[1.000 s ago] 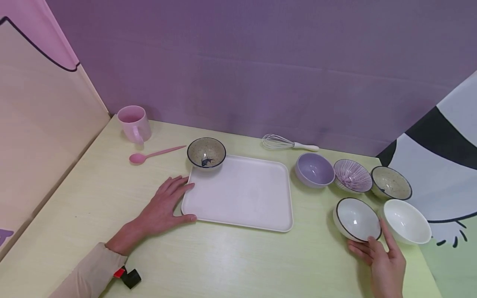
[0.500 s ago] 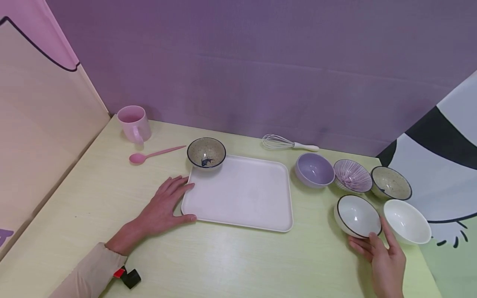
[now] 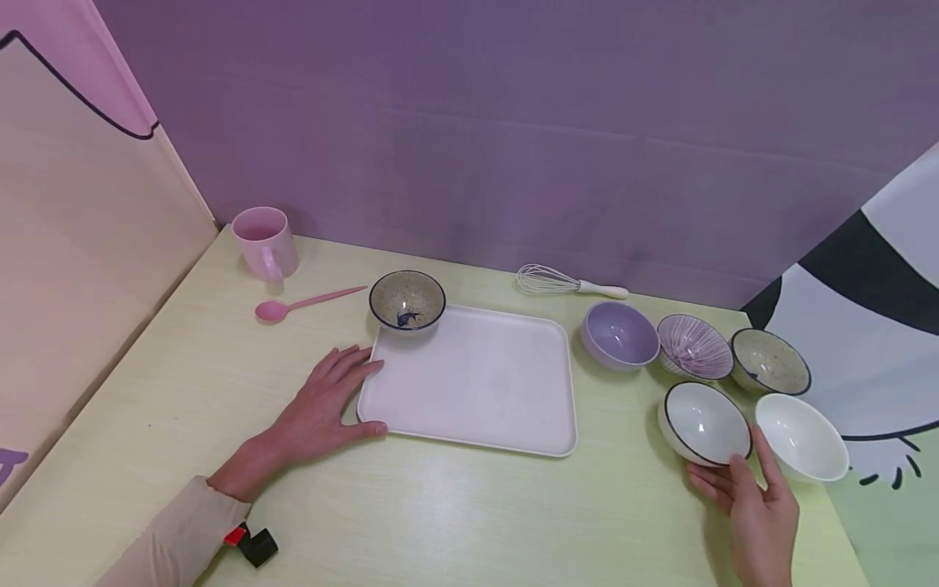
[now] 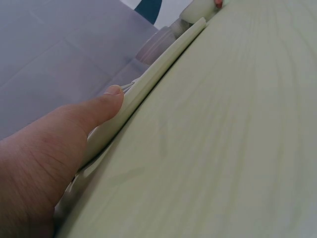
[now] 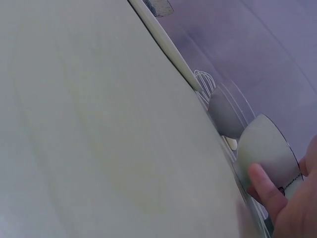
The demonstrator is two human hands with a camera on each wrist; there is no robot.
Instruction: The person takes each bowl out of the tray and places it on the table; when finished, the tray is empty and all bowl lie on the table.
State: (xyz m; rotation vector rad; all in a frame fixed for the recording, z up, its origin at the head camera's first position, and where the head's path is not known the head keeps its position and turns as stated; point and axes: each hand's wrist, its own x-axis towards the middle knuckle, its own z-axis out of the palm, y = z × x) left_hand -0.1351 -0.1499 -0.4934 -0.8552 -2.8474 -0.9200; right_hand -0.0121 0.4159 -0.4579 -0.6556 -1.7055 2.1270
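Note:
My left hand [image 3: 315, 412] lies spread at the left edge of a white rectangular tray [image 3: 477, 383], fingertips and thumb touching its rim. In the left wrist view, the thumb [image 4: 106, 106] reaches along the tray's side. A grey speckled bowl [image 3: 406, 297] with a fish picture sits over the tray's far left corner. At the right, my right hand [image 3: 759, 514] holds a white dark-rimmed bowl [image 3: 704, 420] by its near side. One finger [image 5: 265, 186] presses the outer wall in the right wrist view. Whether the bowl's base touches the table cannot be told.
Behind and beside the held bowl stand a purple bowl [image 3: 619, 334], a striped bowl [image 3: 694, 346], another speckled bowl [image 3: 770, 361] and a plain white bowl [image 3: 801, 436]. A whisk [image 3: 572, 281] lies at the back. A pink mug [image 3: 266, 244] and pink spoon [image 3: 308, 303] are far left.
The dark-rimmed bowl has shifted slightly away from me, towards the striped bowl, with my right hand on it. My left hand and the tray have stayed put.

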